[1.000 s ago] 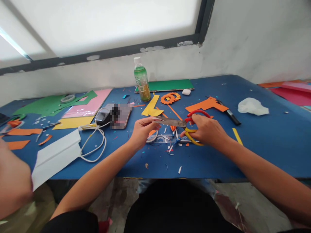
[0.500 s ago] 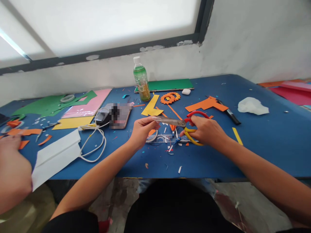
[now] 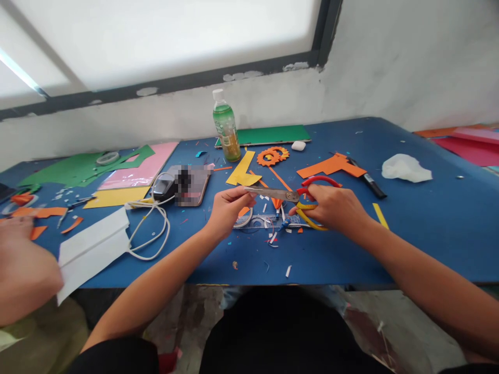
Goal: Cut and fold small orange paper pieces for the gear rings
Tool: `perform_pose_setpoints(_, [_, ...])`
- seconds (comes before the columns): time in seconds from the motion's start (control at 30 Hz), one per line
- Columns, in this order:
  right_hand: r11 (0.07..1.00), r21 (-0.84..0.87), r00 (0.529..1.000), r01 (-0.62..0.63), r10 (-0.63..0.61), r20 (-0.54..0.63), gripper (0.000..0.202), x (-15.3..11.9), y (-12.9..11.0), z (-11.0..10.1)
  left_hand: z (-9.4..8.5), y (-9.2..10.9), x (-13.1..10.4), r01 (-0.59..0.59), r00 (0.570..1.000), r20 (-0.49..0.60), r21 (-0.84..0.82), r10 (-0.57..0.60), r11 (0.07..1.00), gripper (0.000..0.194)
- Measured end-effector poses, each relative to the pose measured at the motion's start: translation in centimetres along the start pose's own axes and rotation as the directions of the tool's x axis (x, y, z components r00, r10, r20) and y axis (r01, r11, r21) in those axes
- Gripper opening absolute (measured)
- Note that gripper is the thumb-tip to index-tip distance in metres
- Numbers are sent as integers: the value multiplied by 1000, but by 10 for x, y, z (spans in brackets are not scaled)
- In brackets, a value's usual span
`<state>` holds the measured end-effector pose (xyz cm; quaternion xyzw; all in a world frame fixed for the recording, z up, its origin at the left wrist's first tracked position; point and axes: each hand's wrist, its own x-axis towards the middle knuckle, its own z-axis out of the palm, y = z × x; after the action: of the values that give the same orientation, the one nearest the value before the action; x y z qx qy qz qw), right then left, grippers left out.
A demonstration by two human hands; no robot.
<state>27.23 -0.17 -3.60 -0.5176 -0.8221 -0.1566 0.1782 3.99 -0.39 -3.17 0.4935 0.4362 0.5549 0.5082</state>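
My right hand [image 3: 329, 205] is closed round the red and yellow handles of a pair of scissors [image 3: 278, 195], whose blades point left. At the blade tips, my left hand [image 3: 230, 208] pinches something too small to make out. Beneath the scissors lie an orange paper cone [image 3: 277, 202], a clear ruler [image 3: 257, 222] and small paper scraps. Just behind are a yellow paper piece [image 3: 242, 171] and an orange scalloped ring [image 3: 273, 156].
A bottle [image 3: 226, 127] stands near a green board [image 3: 273, 135]. To the left are a white cable [image 3: 167, 228], a phone [image 3: 200, 187], folded white paper [image 3: 93, 254] and another person's arm [image 3: 27, 275]. A black marker [image 3: 372, 185] lies right.
The scissor blades look closer together, and my right hand has shifted very slightly. At the left, the other person's arm has moved a little to the right.
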Motion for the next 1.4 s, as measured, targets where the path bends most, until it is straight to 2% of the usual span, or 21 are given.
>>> perform_pose_setpoints(0.53, [999,-51,1000,0,-1,-19,66,0,0,-1,2,3,-1,6,1000,4,33,-6,999,11])
perform_pose_setpoints(1.1, [1000,-20,1000,-15,15,-22,70,-1,-1,1,2,12,-6,-120,993,27,207,117,971,9])
perform_pose_setpoints(1.4, [999,-32,997,26,-28,-72,72,-1,1,2,2,15,-7,-130,991,35,230,126,965,10])
